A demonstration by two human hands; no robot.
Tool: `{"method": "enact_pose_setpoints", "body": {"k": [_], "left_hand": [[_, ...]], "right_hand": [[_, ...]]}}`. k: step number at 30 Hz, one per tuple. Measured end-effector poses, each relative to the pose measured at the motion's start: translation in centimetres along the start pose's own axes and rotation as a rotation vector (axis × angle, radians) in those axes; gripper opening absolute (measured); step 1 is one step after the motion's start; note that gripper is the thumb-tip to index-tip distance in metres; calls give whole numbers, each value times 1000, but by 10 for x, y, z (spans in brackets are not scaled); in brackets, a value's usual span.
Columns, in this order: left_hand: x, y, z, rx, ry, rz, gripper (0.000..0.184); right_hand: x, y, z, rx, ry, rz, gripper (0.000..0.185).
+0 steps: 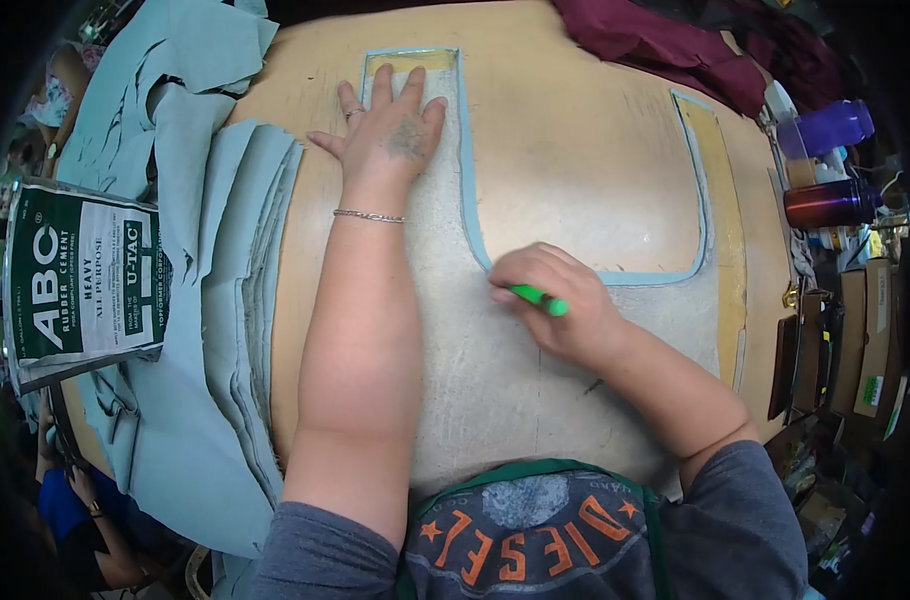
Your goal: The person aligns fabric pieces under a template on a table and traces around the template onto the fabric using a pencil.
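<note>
My left hand [390,140] lies flat with fingers spread on the upper left arm of a grey U-shaped pattern piece [495,385]. A narrow pale blue border [465,190] shows along its inner edge. Yellowish strips [730,220] run along its right side and under my left fingertips. In my right hand [575,320] is a bright green pen [541,299], held at the lower left curve of that inner edge. Its writing tip is hidden behind my fingers, which are slightly blurred.
Stacked pale blue-green sheets [240,240] lie to the left, beside a rubber cement can [85,280]. Maroon fabric [665,50] is at the far right. A purple bottle [835,130], a dark tumbler [830,203] and cardboard boxes [865,330] line the right side. Another person's arm [105,530] shows lower left.
</note>
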State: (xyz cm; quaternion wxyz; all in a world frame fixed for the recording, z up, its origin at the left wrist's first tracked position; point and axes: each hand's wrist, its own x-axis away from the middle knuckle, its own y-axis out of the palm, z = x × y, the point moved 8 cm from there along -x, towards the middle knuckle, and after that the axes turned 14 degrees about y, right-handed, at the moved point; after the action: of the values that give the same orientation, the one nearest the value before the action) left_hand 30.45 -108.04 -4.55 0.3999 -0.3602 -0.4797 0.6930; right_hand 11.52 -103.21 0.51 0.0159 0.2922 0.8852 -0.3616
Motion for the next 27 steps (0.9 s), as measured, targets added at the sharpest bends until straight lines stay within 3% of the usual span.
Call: {"method": "enact_pose_setpoints", "body": {"k": [3,6,10,13,15,17,19,21,22,24,26,27], "left_hand": [[-1,-1,1,-14,6,14,50],[-2,-2,0,-45,3,24,51],[-1,-9,5,-75,-53,36,53],[-3,-9,-1,-36,-42,132,52],[-3,-14,-7,77,65,292,40],[5,-25,-13,255,394,558,25],[39,-43,26,192,505,589,16],[91,-52,91,258,581,490,15],[118,-50,131,329,635,340,13],[175,-28,196,366,907,121,16],[211,0,232,309,954,-191,34],[217,8,237,173,895,-241,44]], "right_hand": [[26,-28,21,-37,103,-18,13],[49,-65,62,-103,393,14,6],[73,-82,103,-511,434,152,6],[70,-82,101,-388,456,126,8],[70,-80,104,-344,446,121,11],[70,-82,98,-307,440,115,14],[70,-87,92,-265,440,112,17],[70,-85,95,-230,326,180,17],[70,-84,94,-210,261,208,17],[70,-81,94,-193,177,253,16],[71,-85,98,-259,266,230,15],[71,-84,97,-290,308,201,14]]}}
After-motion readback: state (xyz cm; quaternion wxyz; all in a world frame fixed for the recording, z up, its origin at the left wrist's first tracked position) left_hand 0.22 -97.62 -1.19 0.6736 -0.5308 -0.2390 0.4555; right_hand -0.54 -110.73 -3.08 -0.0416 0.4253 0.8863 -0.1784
